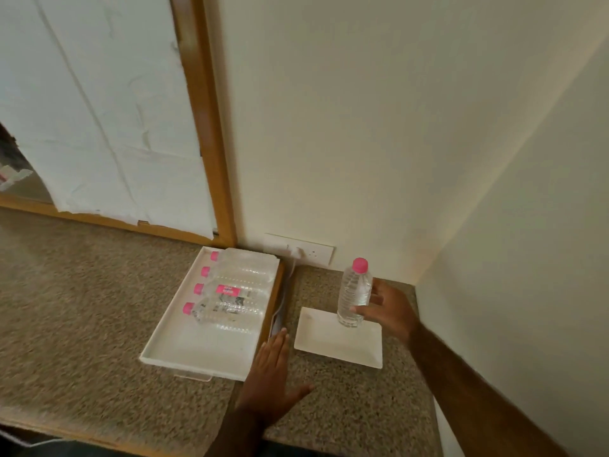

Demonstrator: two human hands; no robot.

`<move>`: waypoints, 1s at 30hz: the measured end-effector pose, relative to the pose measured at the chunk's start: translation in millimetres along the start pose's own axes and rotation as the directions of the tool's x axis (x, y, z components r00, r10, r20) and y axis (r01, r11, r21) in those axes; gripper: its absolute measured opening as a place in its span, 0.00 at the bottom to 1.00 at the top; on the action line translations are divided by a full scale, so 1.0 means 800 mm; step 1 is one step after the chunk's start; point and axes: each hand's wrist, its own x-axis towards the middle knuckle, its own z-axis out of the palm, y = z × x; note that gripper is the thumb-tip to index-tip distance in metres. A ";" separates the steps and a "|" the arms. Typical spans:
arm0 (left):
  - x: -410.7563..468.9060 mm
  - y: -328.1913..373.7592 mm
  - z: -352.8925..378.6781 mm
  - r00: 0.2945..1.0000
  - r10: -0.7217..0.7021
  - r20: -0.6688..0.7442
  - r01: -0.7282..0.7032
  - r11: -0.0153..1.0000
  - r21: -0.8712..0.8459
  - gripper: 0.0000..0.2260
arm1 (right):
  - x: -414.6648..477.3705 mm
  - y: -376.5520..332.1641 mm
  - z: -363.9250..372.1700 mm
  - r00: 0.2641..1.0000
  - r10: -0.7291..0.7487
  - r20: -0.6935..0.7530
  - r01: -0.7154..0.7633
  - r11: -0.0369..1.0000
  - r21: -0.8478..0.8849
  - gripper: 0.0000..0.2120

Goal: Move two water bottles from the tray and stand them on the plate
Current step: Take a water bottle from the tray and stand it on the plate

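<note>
1. One clear water bottle with a pink cap (355, 293) stands upright on the far right corner of the white rectangular plate (333, 346), which lies on the speckled stone countertop (82, 308) near its right edge by the wall.
2. The right hand (387, 311) is beside that bottle with fingers spread; a fingertip seems to touch its lower body, but nothing is gripped.
3. The left hand (273, 380) hovers flat and open, empty, over the near right corner of the white tray (197, 354).
4. Four more pink-capped bottles (230, 296) lie on their sides in the far half of the tray, caps toward its left edge, packed side by side.
5. Judging by look, the bottles are full, so moderately heavy, with thin ribbed plastic walls that give under a squeeze and may be slick.
6. The nearest lying bottle (220, 313) looks the easiest; a wrap round the ribbed mid-body should hold well, then tip it upright.
7. The plate's free space is at its near left, so the second bottle should go there without knocking the first.
</note>
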 end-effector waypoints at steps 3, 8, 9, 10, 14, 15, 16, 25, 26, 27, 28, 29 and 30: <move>0.003 0.010 0.023 0.999 0.014 0.040 -0.013 1.000 -0.025 0.54 | -0.002 0.031 -0.008 1.000 0.018 0.003 -0.018 1.000 0.009 0.29; 0.014 0.022 0.060 0.992 0.014 0.125 -0.018 0.999 0.028 0.55 | -0.003 0.083 -0.010 0.999 0.042 0.008 -0.043 0.999 0.020 0.32; 0.016 0.023 0.064 0.992 -0.004 0.123 -0.002 0.999 0.048 0.55 | -0.004 0.091 -0.009 0.999 0.048 0.008 -0.049 0.999 0.009 0.32; 0.019 0.024 0.070 0.992 -0.021 0.127 0.014 0.998 0.059 0.56 | -0.004 0.102 -0.008 0.998 0.058 0.003 -0.058 0.998 0.003 0.31; 0.020 0.025 0.100 0.989 -0.060 0.134 0.057 0.998 0.025 0.57 | -0.005 0.128 0.000 0.997 0.081 -0.010 -0.081 0.996 -0.021 0.31; 0.019 0.027 0.105 0.988 -0.063 0.144 0.060 0.998 0.022 0.56 | -0.004 0.132 0.002 0.996 0.086 -0.013 -0.087 0.996 -0.026 0.31; 0.017 0.028 0.112 0.987 -0.057 0.151 0.051 0.998 0.040 0.56 | -0.004 0.139 0.005 0.995 0.099 -0.013 -0.099 0.995 -0.023 0.30; 0.008 0.030 0.124 0.968 -0.041 0.246 0.006 0.990 0.142 0.51 | -0.005 0.158 0.017 0.995 0.097 -0.009 -0.097 0.995 -0.018 0.30; 0.007 0.029 0.123 0.962 -0.046 0.268 0.005 0.989 0.151 0.51 | -0.005 0.160 0.019 0.995 0.096 -0.002 -0.096 0.995 -0.013 0.31; 0.006 0.029 0.122 0.962 -0.049 0.270 0.006 0.987 0.158 0.51 | -0.005 0.161 0.021 0.995 0.097 0.002 -0.097 0.995 -0.008 0.32; 0.006 0.029 0.121 0.964 -0.047 0.261 0.004 0.986 0.165 0.51 | -0.005 0.163 0.022 0.995 0.101 0.005 -0.101 0.995 -0.003 0.33; 0.005 0.029 0.122 0.967 -0.041 0.251 -0.003 0.985 0.172 0.51 | -0.005 0.164 0.023 0.995 0.103 0.008 -0.103 0.995 -0.001 0.34; 0.005 0.029 0.122 0.970 -0.033 0.241 -0.012 0.983 0.181 0.51 | -0.004 0.165 0.024 0.995 0.100 0.012 -0.100 0.995 -0.004 0.34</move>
